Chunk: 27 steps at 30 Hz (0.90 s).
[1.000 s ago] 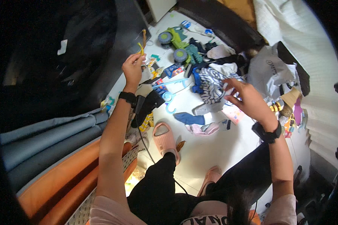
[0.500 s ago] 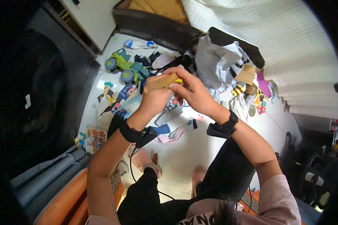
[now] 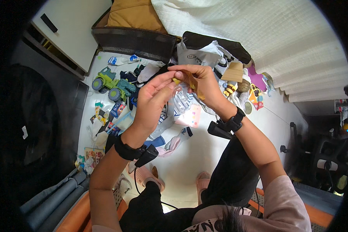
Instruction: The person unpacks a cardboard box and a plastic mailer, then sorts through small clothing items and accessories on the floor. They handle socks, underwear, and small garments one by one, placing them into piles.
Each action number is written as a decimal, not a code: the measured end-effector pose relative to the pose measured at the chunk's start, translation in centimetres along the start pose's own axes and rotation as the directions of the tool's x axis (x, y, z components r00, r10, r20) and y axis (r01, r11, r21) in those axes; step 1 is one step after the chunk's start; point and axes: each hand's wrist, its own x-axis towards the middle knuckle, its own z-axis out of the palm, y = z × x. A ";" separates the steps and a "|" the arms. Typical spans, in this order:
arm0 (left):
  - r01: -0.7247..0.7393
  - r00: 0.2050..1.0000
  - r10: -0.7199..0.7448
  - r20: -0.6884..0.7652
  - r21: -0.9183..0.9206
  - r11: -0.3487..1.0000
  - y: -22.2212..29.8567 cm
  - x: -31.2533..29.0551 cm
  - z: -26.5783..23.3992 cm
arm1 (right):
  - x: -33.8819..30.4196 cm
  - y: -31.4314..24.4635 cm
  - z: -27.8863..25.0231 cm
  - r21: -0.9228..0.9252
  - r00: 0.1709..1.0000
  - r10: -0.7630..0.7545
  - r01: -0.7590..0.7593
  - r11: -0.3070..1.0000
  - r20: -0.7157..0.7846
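My left hand and my right hand meet over the middle of the floor. Between them is a thin, limp, mustard-yellow piece of what looks like cloth; its exact kind does not show. The right thumb and forefinger pinch its upper edge, and the rest hangs down by the right palm. At its other corner, the fingertips of the left hand close on it. Below the hands lie a clear plastic wrapping, a pink card with dots and several socks, including a pink one.
A green toy truck stands at left among socks and small packets. Behind the hands are a grey-white plastic bag and a dark storage box. At right lie a cardboard piece, a bee toy and a purple shape.
The yellow piece has shifted from across the left hand to hanging by my right hand. The left fingers have straightened. The view has moved, and the pink card shows more fully.
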 end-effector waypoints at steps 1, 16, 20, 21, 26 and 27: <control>0.008 1.000 -0.010 -0.028 -0.049 0.999 0.3 -0.1 -0.1 | 0.1 -0.1 -0.4 0.066 1.000 -0.016 0.016 0.998 0.010; -0.011 1.000 0.011 -0.021 0.014 1.000 0.9 -0.3 -1.6 | 7.6 1.3 -8.7 -0.157 0.921 -0.133 0.080 0.984 -0.366; -0.080 0.997 0.079 0.018 0.091 0.993 1.0 0.6 -1.1 | 8.0 2.7 -8.3 -0.647 0.862 -0.448 0.204 0.734 -0.236; -0.134 0.991 0.128 0.049 0.138 0.981 0.9 1.1 -0.8 | 7.9 2.8 -8.3 -0.699 0.879 -0.435 0.185 0.690 -0.196; -0.360 0.927 0.309 0.211 0.276 0.891 -0.2 5.2 1.3 | 7.1 2.5 -7.9 -0.776 0.956 -0.250 0.041 0.630 -0.153; -0.356 0.926 0.288 0.245 0.306 0.883 -0.4 6.2 1.6 | 7.0 2.4 -7.8 -0.781 0.952 -0.269 0.057 0.621 -0.145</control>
